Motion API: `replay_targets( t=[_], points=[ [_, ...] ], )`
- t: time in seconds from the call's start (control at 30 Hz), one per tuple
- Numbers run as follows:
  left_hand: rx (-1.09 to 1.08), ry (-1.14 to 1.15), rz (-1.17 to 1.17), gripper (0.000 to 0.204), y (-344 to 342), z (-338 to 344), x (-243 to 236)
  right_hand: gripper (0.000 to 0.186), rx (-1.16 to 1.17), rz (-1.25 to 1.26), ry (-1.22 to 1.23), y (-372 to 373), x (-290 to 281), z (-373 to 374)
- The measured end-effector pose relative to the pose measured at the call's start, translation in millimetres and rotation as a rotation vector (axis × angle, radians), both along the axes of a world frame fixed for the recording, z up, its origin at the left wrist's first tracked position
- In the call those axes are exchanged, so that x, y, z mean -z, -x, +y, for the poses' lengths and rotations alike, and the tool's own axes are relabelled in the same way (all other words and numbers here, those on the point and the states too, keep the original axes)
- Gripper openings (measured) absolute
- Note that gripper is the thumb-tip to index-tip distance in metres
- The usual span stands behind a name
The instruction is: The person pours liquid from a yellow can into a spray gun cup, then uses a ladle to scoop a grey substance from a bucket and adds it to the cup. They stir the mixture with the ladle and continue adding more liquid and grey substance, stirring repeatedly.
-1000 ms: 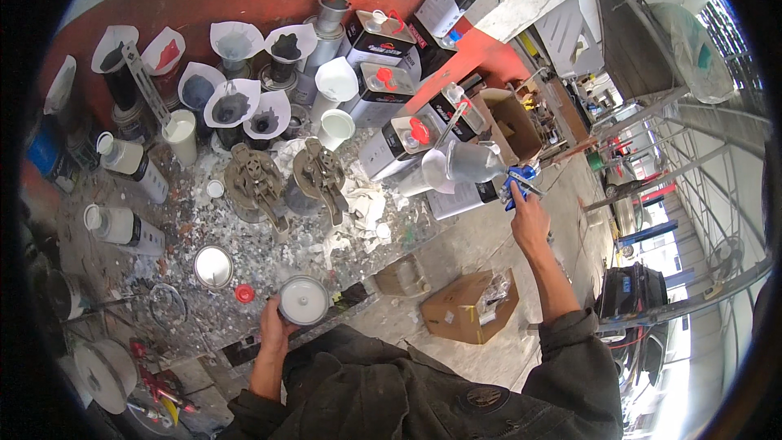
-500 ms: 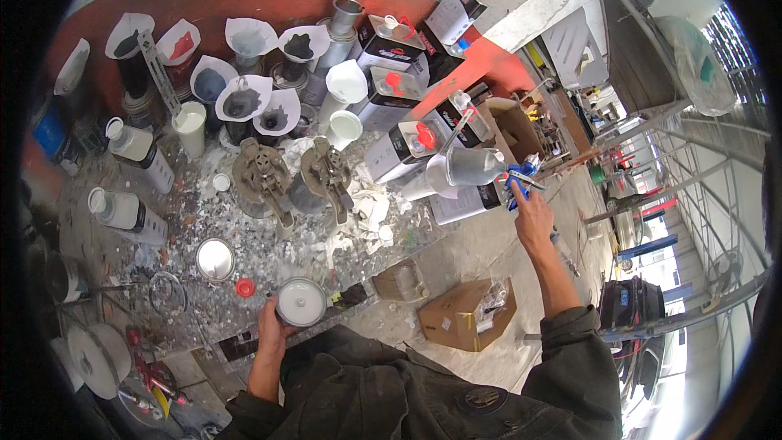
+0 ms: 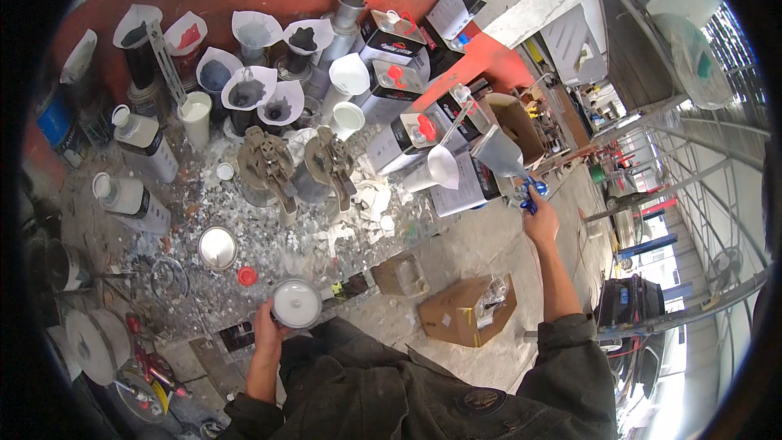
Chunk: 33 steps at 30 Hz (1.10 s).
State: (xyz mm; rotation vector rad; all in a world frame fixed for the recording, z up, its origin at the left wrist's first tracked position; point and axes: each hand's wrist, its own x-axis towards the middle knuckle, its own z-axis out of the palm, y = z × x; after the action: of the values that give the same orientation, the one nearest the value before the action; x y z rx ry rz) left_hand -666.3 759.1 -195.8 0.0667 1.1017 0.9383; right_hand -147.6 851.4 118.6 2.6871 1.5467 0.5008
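Our right hand [image 3: 541,220] is closed around the blue spray gun [image 3: 533,191], whose grey gravity cup [image 3: 498,155] leans just beyond the fingers; past it, farther left, stands a white cup [image 3: 432,173]. We judge the gun stiff and weighty, best held by its grip, the cup light and perhaps paint-slick. Our left hand [image 3: 267,330] holds a round pale lid [image 3: 297,303] by its edge, probably light and rigid.

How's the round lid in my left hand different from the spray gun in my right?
The round lid is pale and disc-shaped; the spray gun has a blue body and grey cup. The lid faces upward; the gun is tilted, its cup leaning left. The lid is close to your body; the gun is farther out. Both are held, in your left hand and right hand.
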Motion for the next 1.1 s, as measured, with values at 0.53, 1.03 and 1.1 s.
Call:
replay_targets(
  t=[0.53, 1.03, 1.1],
  points=[
    [-0.287, -0.081, 0.09, 0.036, -14, -83, -54, 0.012, -0.088, 1.494, -0.627, -33, -17, -61],
    [-1.236, 0.329, 0.247, 0.039, -131, -424, -50, 0.023, -0.664, 1.841, 0.623, 187, 185, -121],
    [-1.406, 0.303, 0.263, 0.043, -142, -460, -41, 0.019, -0.712, 1.849, 0.776, 227, 206, -143]
  ],
)
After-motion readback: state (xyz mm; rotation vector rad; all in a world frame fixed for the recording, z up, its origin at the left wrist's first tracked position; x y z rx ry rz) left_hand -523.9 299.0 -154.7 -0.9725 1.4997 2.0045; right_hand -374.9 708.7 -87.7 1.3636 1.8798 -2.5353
